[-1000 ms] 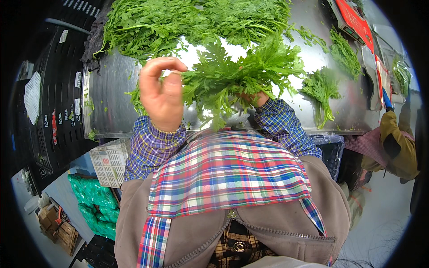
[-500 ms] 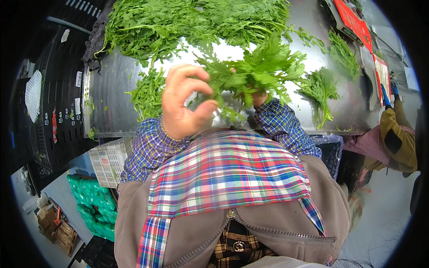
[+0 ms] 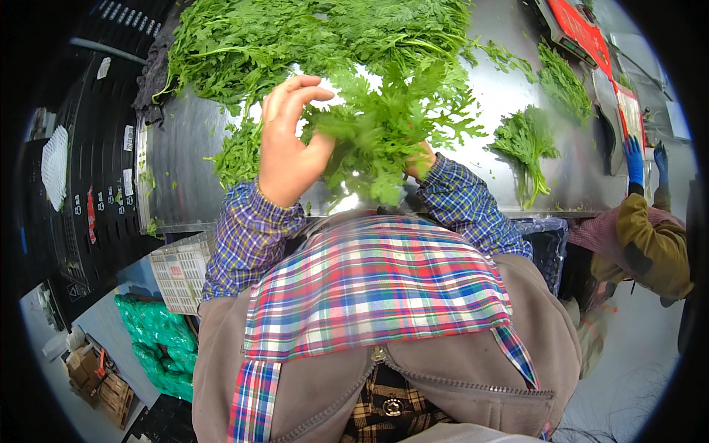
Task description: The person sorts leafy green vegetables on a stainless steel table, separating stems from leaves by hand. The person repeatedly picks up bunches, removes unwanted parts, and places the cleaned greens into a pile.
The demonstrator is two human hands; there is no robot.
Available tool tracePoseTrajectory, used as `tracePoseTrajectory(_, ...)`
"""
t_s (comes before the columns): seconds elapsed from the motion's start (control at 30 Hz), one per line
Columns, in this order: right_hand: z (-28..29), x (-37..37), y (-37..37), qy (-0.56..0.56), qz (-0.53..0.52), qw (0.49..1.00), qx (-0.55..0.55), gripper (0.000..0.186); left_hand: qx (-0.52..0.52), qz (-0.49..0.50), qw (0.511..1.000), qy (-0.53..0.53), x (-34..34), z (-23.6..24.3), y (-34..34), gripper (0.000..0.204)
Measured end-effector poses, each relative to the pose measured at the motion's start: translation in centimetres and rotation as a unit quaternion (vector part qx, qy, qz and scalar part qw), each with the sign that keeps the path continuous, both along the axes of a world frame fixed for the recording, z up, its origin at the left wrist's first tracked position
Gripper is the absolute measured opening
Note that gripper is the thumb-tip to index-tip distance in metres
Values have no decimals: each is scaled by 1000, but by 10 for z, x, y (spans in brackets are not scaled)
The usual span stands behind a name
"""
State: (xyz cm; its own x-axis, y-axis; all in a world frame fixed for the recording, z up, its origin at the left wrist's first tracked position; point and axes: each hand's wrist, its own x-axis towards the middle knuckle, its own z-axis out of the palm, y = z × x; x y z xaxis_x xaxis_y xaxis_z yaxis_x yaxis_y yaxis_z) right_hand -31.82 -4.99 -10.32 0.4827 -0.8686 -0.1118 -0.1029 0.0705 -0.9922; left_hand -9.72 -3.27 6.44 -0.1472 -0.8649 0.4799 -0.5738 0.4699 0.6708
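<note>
A loose bunch of chrysanthemum greens [image 3: 391, 133], bright green with lobed leaves, is held up in front of me above the metal table [image 3: 185, 170]. My right hand [image 3: 422, 161] grips it from the right side; leaves cover most of those fingers. On the bunch's left side is my left hand [image 3: 286, 144], open, with curved fingers and the thumb apart, its thumb tip close against the leaves. Behind my hands spreads a big heap of the same greens [image 3: 310, 44]. A smaller clump [image 3: 240, 151] lies just left of my left hand.
Right of my right hand lies a separate bunch [image 3: 526, 144], with another [image 3: 565, 85] beyond it near a red-edged scale [image 3: 580, 33]. Black crates [image 3: 96, 170] stand at the left, a white crate [image 3: 181, 269] below the table edge. A co-worker's blue-gloved hand [image 3: 634, 159] is at far right.
My left hand has risen slightly and shifted left, its fingers opening wider. The bunch in my right hand has moved left and turned its leaves toward me. The co-worker's gloved hands have shifted.
</note>
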Motion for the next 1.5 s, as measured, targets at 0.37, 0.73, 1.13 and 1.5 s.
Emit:
tracePoseTrajectory(0.37,44,3,2,139,29,953,-268,36,-8,-201,976,-83,-21,6,18,23)
tracePoseTrajectory(0.73,22,-2,0,21,-65,996,-61,23,-39,-115,993,3,-4,10,15,27)
tracePoseTrajectory(1.13,21,0,-1,-154,-36,987,25,28,42,-95,994,-24,12,-16,6,14)
tracePoseTrajectory(1.5,33,3,3,-215,-87,969,80,41,77,-115,989,51,10,-11,11,17)
